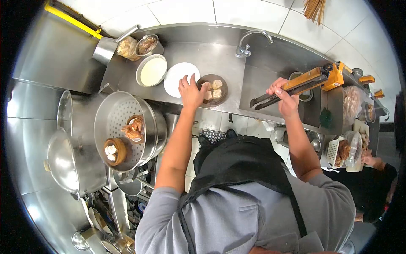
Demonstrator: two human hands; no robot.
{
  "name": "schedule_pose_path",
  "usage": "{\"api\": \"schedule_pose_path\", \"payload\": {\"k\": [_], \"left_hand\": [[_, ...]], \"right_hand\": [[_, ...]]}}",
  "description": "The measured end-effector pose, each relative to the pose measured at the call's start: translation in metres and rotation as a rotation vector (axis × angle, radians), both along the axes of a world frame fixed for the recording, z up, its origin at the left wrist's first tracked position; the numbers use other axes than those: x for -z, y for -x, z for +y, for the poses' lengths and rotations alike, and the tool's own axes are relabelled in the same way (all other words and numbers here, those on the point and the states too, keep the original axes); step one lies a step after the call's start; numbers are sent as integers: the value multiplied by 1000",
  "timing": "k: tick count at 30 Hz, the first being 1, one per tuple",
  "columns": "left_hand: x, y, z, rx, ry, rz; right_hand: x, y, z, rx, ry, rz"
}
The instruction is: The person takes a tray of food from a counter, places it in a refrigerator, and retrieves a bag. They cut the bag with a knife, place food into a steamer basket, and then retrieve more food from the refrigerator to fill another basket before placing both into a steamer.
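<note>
My left hand (192, 92) reaches over the counter with its fingers apart, fingertips over the near right part of a white plate (171, 84). Its thumb is right at the rim of a dark round steamer basket (220, 100) holding several pale dumplings (216, 84). In my right hand (286, 98) is a pair of dark tongs with wooden handles (304, 79). The tongs slant down to the left, their tips over the near left edge of the sink. On the plate's left stands a tub of pale yellow liquid (153, 72).
A perforated steamer pot (111, 122) at left holds a basket of white buns (115, 153) and a bowl of brown meat (134, 129). Steam rises near its large lid (62, 163). A faucet (244, 50) overhangs the sink (262, 80). A co-worker's hand (368, 158) is at far right.
</note>
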State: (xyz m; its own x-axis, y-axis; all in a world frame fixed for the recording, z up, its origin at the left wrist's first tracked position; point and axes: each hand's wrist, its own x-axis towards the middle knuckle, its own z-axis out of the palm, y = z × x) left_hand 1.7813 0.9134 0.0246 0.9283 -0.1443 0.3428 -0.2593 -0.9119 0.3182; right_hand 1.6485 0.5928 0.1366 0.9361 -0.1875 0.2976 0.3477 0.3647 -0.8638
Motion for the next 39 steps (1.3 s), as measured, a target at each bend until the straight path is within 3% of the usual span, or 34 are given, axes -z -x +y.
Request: {"api": "schedule_pose_path", "payload": {"k": [5,8,14,17,39], "left_hand": [[-20,-15,-2,-40,-134,327],[-19,-16,-2,-30,-132,379],[-23,-10,8,61,-86,372],[-31,-2,13,87,-243,396],[-32,1,-23,86,-265,427]], "right_hand": [[4,5,-7,9,-19,-21],[4,10,-10,16,-44,-12],[3,14,-14,35,-52,-17],[0,12,-15,25,-56,-9],[0,2,-11,-23,-62,-20]]}}
